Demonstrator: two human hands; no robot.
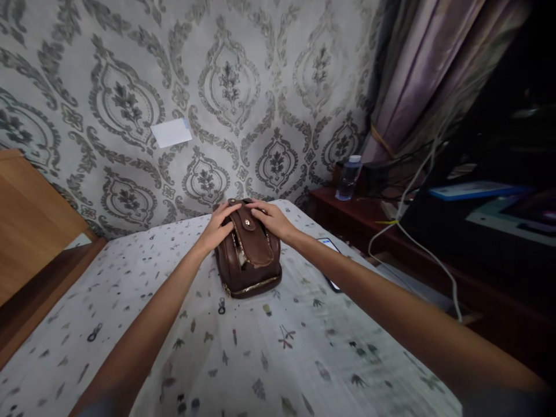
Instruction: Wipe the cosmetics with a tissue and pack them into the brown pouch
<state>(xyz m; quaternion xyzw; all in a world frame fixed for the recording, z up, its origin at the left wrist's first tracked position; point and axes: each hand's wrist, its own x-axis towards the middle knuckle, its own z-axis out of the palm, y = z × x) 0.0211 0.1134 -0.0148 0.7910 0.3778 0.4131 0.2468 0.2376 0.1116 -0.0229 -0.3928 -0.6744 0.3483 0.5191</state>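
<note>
A brown leather bag (257, 246) stands on a bed covered with a patterned white sheet (243, 359). Its front flap has a metal snap, and a zipper beside the flap is partly open with something pale inside. Another zipper runs along the lower front edge. My left hand (218, 226) rests on the upper left of the bag, fingers apart and pointing to its top. On the upper right side lies my right hand (271, 218), its fingers spread over the bag's top near the snap. The far side of the bag is hidden.
A phone (329, 246) lies on the sheet to the right, partly behind my right forearm. A clear bottle (348, 178) stands on a dark red table (325, 202), with white cables (417, 243) hanging nearby. At the left is a wooden board (39, 214); patterned wallpaper rises behind.
</note>
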